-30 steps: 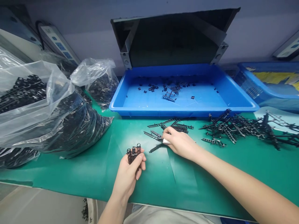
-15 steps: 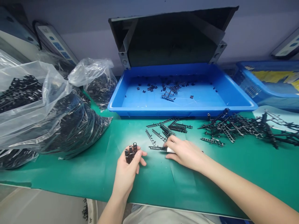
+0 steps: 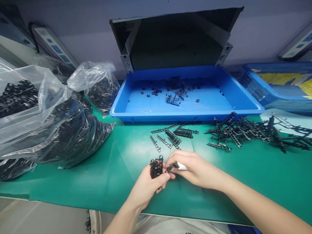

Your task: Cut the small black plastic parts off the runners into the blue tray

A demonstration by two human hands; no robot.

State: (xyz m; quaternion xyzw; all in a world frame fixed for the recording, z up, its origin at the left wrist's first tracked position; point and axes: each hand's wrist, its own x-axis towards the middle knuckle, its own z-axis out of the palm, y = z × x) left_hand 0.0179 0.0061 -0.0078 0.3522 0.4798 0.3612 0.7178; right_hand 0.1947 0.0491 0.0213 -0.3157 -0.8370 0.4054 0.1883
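Note:
A bundle of black plastic strips (image 3: pixel 156 167) with small rings at their ends is gripped by my left hand (image 3: pixel 149 186), upright between thumb and fingers. Close against it, my right hand (image 3: pixel 192 169) is closed on another black plastic strip (image 3: pixel 170 168) and a small white object (image 3: pixel 181 166), whose kind I cannot make out. The fingers of both hands nearly meet. Beyond them, several loose black plastic strips (image 3: pixel 164 141) lie on the green mat (image 3: pixel 122 191).
A blue tray (image 3: pixel 187 116) with small black pieces stands behind. Tangled black plastic frames (image 3: pixel 243 130) are heaped at right, before a blue basket (image 3: pixel 275 94). Clear plastic bags (image 3: pixel 53 130) full of black parts fill the left. A dark panel (image 3: pixel 177 42) overhangs the tray.
My right hand has picked up a black strip from the mat and drawn it nearer. My left hand has moved right with its bundle, so both hands are now together.

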